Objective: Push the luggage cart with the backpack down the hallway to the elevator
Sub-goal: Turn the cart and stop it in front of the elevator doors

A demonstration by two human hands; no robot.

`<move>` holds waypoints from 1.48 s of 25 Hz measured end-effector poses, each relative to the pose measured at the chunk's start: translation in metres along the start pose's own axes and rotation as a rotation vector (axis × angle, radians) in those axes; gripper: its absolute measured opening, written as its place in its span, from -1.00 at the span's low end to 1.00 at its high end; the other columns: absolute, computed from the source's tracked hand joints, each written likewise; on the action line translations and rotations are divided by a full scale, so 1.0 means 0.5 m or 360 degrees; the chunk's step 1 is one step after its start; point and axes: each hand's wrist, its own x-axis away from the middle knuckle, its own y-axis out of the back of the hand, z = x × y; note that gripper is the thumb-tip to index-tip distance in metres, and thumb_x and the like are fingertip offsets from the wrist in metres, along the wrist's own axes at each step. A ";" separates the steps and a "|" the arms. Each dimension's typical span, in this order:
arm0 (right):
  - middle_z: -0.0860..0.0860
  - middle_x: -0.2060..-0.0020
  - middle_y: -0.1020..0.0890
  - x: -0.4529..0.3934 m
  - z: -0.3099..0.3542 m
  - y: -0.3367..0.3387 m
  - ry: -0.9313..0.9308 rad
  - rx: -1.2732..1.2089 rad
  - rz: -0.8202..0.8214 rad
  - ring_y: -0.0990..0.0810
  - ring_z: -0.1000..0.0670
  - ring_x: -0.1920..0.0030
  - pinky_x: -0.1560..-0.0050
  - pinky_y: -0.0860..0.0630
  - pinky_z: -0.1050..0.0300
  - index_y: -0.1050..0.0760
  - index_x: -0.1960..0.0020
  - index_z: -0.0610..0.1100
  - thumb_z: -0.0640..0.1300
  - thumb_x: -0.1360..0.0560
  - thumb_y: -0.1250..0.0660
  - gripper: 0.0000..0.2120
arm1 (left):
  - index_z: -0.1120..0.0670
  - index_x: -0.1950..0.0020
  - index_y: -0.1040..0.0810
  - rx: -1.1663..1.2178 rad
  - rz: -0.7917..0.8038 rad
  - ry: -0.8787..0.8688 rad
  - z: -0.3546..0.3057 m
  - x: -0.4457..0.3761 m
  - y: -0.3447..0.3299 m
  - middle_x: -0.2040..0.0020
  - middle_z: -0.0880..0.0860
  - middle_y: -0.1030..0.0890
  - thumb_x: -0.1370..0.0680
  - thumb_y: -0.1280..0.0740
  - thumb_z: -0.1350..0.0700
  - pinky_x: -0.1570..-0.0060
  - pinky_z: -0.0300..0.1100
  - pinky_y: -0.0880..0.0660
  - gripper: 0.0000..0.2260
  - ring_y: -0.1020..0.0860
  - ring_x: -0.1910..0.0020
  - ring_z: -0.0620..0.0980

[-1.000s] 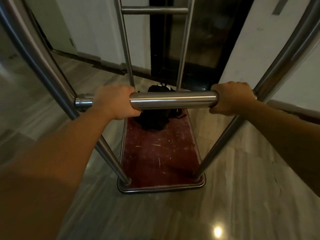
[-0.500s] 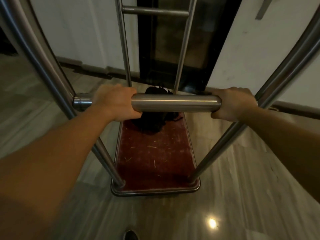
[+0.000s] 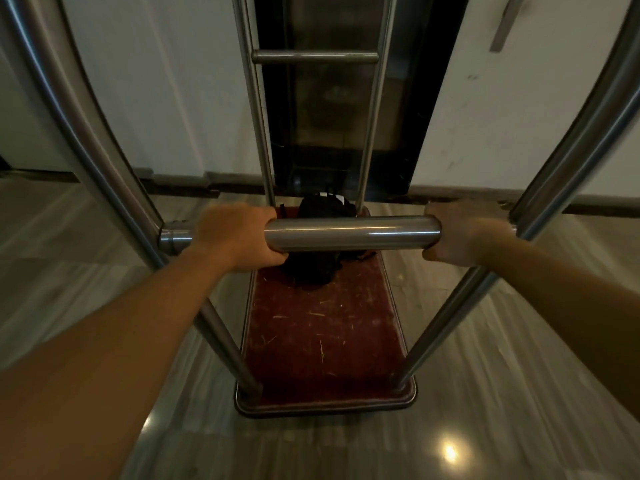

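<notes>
On the push bar (image 3: 351, 233) of the luggage cart (image 3: 325, 403), left hand (image 3: 239, 237) wrapped tight at the bar's left end, right hand (image 3: 465, 235) wrapped tight at its right end, both palms down. Below and beyond the bar: black backpack (image 3: 320, 268) lying on the red carpeted deck (image 3: 322, 334), toward the deck's far end. Beyond the bar, past the cart's far uprights: dark doorway (image 3: 341, 109) between white walls (image 3: 519, 109). Polished floor (image 3: 502, 358) all round.

No text, label, brand or number can be read on anything here.
</notes>
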 end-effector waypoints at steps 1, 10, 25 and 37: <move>0.18 0.35 -0.44 -0.011 0.029 0.000 -0.0016 0.0012 -0.0001 -0.48 0.02 0.31 0.22 -0.48 0.02 -0.31 0.22 0.19 0.36 -0.01 -0.16 -0.58 | -0.11 0.04 -0.49 0.0000 0.0018 -0.0019 0.034 -0.004 -0.001 0.25 -0.06 -0.52 -0.26 -0.40 -0.33 0.31 -0.11 -0.39 -0.58 -0.45 0.34 -0.05; 0.15 0.37 -0.43 -0.069 0.264 0.026 -0.0132 -0.0005 -0.0082 -0.45 -0.01 0.34 0.29 -0.38 0.05 -0.31 0.21 0.18 0.34 -0.05 -0.21 -0.62 | -0.13 -0.02 -0.50 -0.0035 0.0054 -0.0191 0.294 -0.033 0.004 0.21 -0.01 -0.58 -0.25 -0.37 -0.38 0.35 -0.12 -0.37 -0.52 -0.46 0.35 -0.02; 0.13 0.37 -0.44 -0.167 0.572 0.041 -0.0248 -0.0045 -0.0194 -0.41 0.05 0.36 0.31 -0.27 0.09 -0.33 0.15 0.15 0.41 -0.11 -0.08 -0.55 | -0.20 0.14 -0.40 0.0078 0.0113 -0.0442 0.640 -0.094 -0.010 0.33 -0.18 -0.51 -0.23 -0.29 -0.42 0.37 -0.15 -0.40 -0.61 -0.49 0.39 -0.16; 0.23 0.43 -0.32 -0.283 0.593 0.031 -0.0313 0.0038 -0.0233 -0.37 0.10 0.39 0.31 -0.26 0.10 -0.31 0.17 0.18 0.39 -0.13 -0.14 -0.60 | -0.18 0.15 -0.41 0.0162 -0.0002 -0.0642 0.730 -0.209 -0.036 0.35 -0.16 -0.53 -0.24 -0.31 -0.38 0.45 -0.21 -0.32 -0.64 -0.45 0.44 -0.23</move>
